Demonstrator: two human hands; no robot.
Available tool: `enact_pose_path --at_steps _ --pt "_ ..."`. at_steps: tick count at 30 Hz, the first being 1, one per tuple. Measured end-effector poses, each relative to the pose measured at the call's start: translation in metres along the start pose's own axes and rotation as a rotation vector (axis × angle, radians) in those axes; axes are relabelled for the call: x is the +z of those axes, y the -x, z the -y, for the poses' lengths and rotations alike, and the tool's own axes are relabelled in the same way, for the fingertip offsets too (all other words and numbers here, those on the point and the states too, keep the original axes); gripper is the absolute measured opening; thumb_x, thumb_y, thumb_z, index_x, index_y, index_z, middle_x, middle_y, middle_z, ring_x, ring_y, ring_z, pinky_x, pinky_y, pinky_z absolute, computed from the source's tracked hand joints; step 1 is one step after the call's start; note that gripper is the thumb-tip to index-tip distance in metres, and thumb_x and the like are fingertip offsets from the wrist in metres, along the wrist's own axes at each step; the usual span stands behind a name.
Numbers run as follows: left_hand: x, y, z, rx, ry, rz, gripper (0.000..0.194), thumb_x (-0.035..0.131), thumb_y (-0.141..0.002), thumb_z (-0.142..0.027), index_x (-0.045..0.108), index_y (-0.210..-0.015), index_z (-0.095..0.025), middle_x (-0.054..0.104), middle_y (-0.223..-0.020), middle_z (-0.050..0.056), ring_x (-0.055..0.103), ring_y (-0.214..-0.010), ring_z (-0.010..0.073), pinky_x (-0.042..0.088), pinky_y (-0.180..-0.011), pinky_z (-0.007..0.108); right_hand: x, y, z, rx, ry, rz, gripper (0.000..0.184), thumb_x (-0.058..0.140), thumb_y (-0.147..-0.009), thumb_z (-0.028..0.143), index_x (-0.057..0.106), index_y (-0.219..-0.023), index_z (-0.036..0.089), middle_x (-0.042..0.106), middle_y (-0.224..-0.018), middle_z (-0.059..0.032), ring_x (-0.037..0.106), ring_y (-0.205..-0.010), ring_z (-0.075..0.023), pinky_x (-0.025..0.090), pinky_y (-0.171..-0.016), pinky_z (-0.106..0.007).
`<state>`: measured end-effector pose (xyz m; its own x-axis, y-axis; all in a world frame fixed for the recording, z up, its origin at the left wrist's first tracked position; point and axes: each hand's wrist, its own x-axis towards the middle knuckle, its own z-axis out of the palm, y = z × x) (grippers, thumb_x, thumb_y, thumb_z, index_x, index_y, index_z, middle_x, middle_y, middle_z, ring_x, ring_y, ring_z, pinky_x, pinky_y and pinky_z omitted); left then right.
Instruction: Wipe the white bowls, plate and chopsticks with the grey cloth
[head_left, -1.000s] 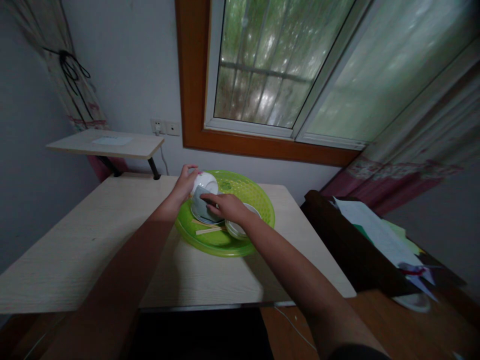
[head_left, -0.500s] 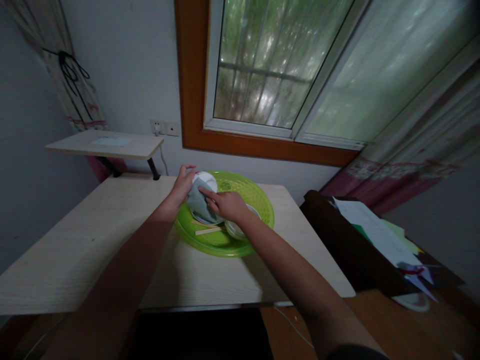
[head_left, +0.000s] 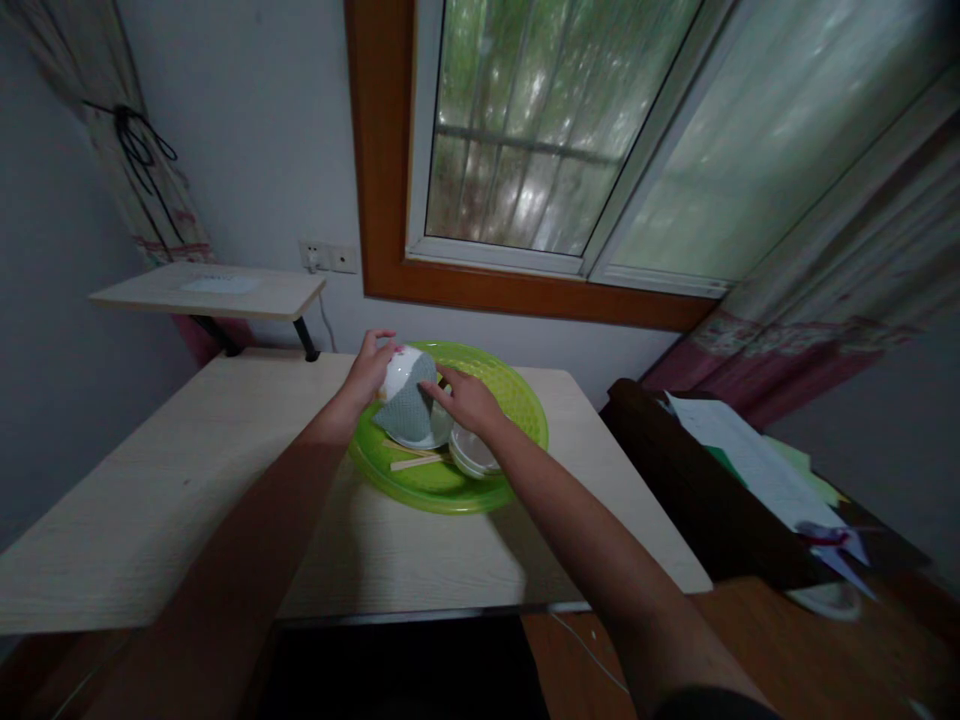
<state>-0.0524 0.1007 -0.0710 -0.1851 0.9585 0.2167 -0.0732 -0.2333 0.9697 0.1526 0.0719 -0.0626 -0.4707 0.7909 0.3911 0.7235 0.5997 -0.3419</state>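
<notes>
A round green plastic tray point(head_left: 510, 395) sits on the pale wooden table point(head_left: 187, 480). My left hand point(head_left: 367, 368) grips a white bowl point(head_left: 399, 366) that stands tilted on its side in the tray. My right hand point(head_left: 466, 400) presses a grey cloth point(head_left: 407, 410) against the bowl's face, fingers closed on the cloth. Another white bowl point(head_left: 474, 455) rests upright in the tray just under my right wrist. A pair of wooden chopsticks point(head_left: 414, 461) lies in the tray in front of the bowls.
A small wall shelf point(head_left: 210, 290) juts out at the back left over the table corner. A dark cabinet point(head_left: 697, 490) with papers point(head_left: 750, 450) stands close on the right. A window lies behind the tray; curtains hang at both sides.
My right hand has slid the grey cloth up and to the right across the tilted bowl. The left hand stays in place on the bowl.
</notes>
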Motion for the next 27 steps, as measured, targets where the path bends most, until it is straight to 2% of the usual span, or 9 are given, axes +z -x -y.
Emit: enact_pose_path --at_steps 4,7,10,17,23,25,27 --pt "0.001 0.000 0.000 -0.001 -0.014 0.018 0.039 0.060 -0.085 -0.035 0.049 -0.120 -0.022 0.063 -0.084 0.002 0.057 -0.060 0.0130 0.042 -0.052 0.022 0.007 -0.006 -0.011 0.006 -0.100 -0.090 0.038 0.063 -0.094 0.043 0.066 -0.121 0.016 0.070 -0.110 -0.0108 0.065 -0.098 -0.0208 0.049 -0.092 -0.032" --pt "0.001 0.000 0.001 0.003 -0.007 0.046 0.040 0.060 -0.084 -0.036 0.050 -0.120 -0.023 0.063 -0.083 0.001 0.056 -0.059 0.0127 0.041 -0.051 0.022 0.012 -0.010 -0.020 0.056 -0.159 -0.126 0.021 0.066 -0.091 0.030 0.069 -0.108 0.018 0.071 -0.102 -0.0078 0.065 -0.088 -0.0192 0.050 -0.085 -0.031" --pt "-0.001 -0.003 0.005 0.002 0.002 0.024 0.037 0.059 -0.084 -0.036 0.051 -0.118 -0.022 0.064 -0.082 0.002 0.056 -0.059 0.0130 0.041 -0.051 0.022 0.014 -0.012 -0.025 0.079 -0.178 -0.148 0.012 0.066 -0.090 0.027 0.071 -0.097 0.019 0.071 -0.093 -0.0055 0.063 -0.082 -0.0191 0.049 -0.080 -0.031" --pt "-0.004 -0.009 0.010 0.014 0.034 -0.001 0.033 0.057 -0.086 -0.037 0.052 -0.115 -0.022 0.065 -0.081 0.002 0.059 -0.062 0.0144 0.042 -0.052 0.022 0.007 -0.012 -0.032 0.166 -0.089 -0.303 0.012 0.061 -0.089 0.024 0.070 -0.086 0.017 0.068 -0.087 -0.0068 0.060 -0.081 -0.0206 0.046 -0.079 -0.033" --pt "-0.003 -0.003 0.005 0.001 0.039 0.048 0.035 0.060 -0.084 -0.037 0.053 -0.116 -0.022 0.063 -0.078 0.001 0.058 -0.060 0.0144 0.041 -0.051 0.022 0.003 -0.011 -0.032 0.309 -0.186 -0.454 0.018 0.062 -0.085 0.026 0.065 -0.101 0.018 0.067 -0.083 -0.0032 0.058 -0.073 -0.0192 0.044 -0.069 -0.030" --pt "-0.003 -0.002 0.004 -0.006 0.043 0.053 0.035 0.061 -0.084 -0.037 0.053 -0.115 -0.022 0.062 -0.076 0.001 0.057 -0.059 0.0144 0.040 -0.050 0.022 0.005 -0.012 -0.031 0.276 -0.230 -0.448 0.016 0.063 -0.085 0.029 0.064 -0.097 0.019 0.066 -0.082 -0.0024 0.058 -0.072 -0.0187 0.044 -0.068 -0.030" --pt "-0.002 -0.001 0.003 -0.016 0.041 0.050 0.035 0.060 -0.084 -0.036 0.053 -0.115 -0.022 0.062 -0.075 0.000 0.057 -0.058 0.0144 0.040 -0.050 0.022 0.007 -0.013 -0.029 0.184 -0.252 -0.417 0.014 0.062 -0.088 0.032 0.065 -0.092 0.020 0.067 -0.083 -0.0032 0.059 -0.075 -0.0188 0.045 -0.070 -0.030"
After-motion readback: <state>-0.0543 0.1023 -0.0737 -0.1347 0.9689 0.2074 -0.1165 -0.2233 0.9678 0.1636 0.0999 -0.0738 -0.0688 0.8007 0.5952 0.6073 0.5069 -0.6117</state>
